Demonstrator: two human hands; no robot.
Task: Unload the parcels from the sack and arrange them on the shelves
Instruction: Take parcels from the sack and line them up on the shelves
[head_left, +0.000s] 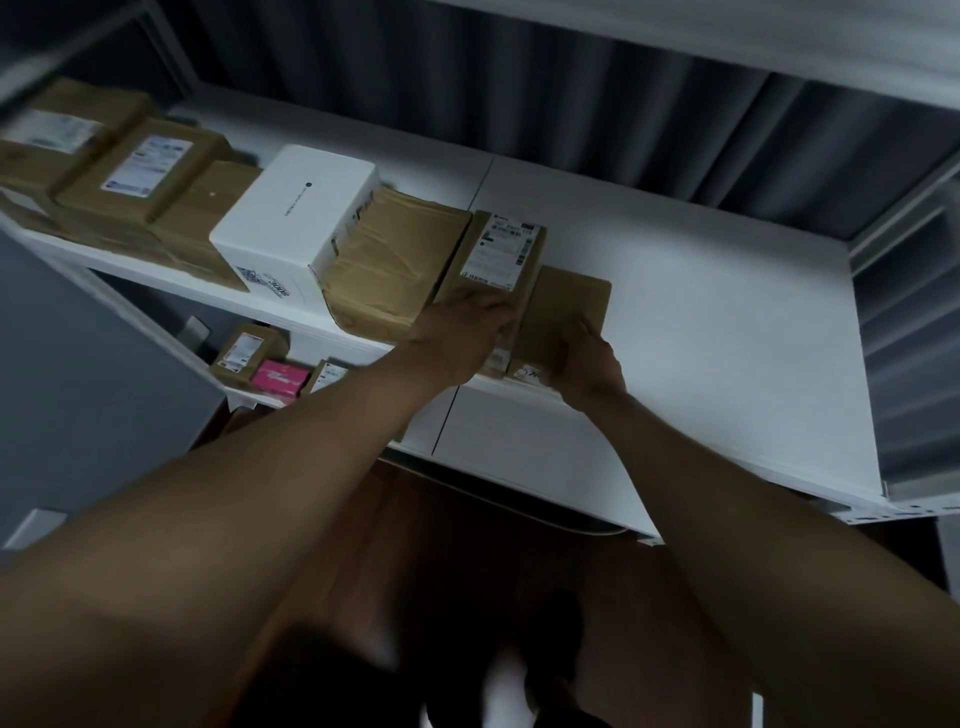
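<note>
Leftmost, a stack of brown cardboard parcels (130, 176) bearing white labels is seen on the white shelf (701, 322), blurred at the frame edge. Beside them a white box (296, 223) is set on the same shelf, touching a wide brown taped parcel (389, 260) on its right. Below this shelf, on a lower shelf (244, 397), a small labelled brown parcel (244, 351) and a pink package (278, 378) are partly visible, just beside each other.

Further right, a narrow brown parcel with a white shipping label (501, 254) is lain against the taped parcel's right side. The left hand (462, 332) is placed on its near end, fingers curled over the top edge so that the parcel is gripped. Touching that parcel on the right, a plain flat brown parcel (566, 317) is rested near the shelf's front edge. The right hand (587, 364) is laid over its near end, fingers bent down onto the cardboard and holding it. Both forearms are extended from the bottom of the view. To the right of the parcels, the bare white shelf surface is seen, with dark corrugated wall (571, 104) behind it. The sack is not seen.
</note>
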